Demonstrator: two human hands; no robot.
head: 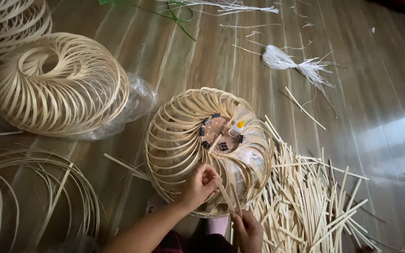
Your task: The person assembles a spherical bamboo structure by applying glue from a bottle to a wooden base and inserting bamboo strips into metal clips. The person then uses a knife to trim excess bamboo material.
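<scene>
On the wooden floor (376, 93), a half-woven bamboo lampshade frame (183, 136) sits mid-frame, finished shade (57, 84) well left, cut strips pile (310, 201) right. Left hand (198, 185) pinches a rib; right hand (248, 229) grips a bamboo strip (226, 197).

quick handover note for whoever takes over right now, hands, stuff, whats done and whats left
Left hand: pinching a bamboo strip at the near rim of the half-woven shade.
Right hand: gripping the same strip's lower end.
Glue bottle and black clips sit on the round centre disc.
Done: curved strips cover the left side.
Left: the right side, gaps open. Spare strips piled right; finished shade upper left.
</scene>
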